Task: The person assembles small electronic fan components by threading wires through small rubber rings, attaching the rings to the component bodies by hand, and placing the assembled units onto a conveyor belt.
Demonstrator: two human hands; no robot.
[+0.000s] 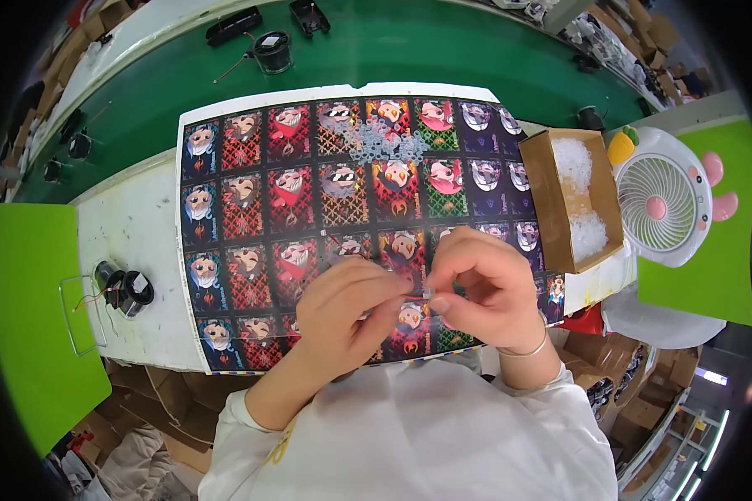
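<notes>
Close together over the printed sheet (226,196), both my hands are pinching. Thin red wire (334,240) runs out past the fingers of my left hand (347,309), with a small white connector (324,234) at its end. More of the wire shows in the gap between the hands. Between thumb and forefinger, my right hand (489,288) grips a tiny clear plastic piece (428,294) at the wire; its exact shape is too small to tell. Farther back on the sheet lies a loose pile of small clear plastic pieces (384,144).
At right stands an open cardboard box (551,200) with two heaps of clear pieces (589,236), beside a white fan (656,209) with pink ears. Black round parts with wires (129,290) sit at left. Another black round part (272,52) rests on the green surface behind.
</notes>
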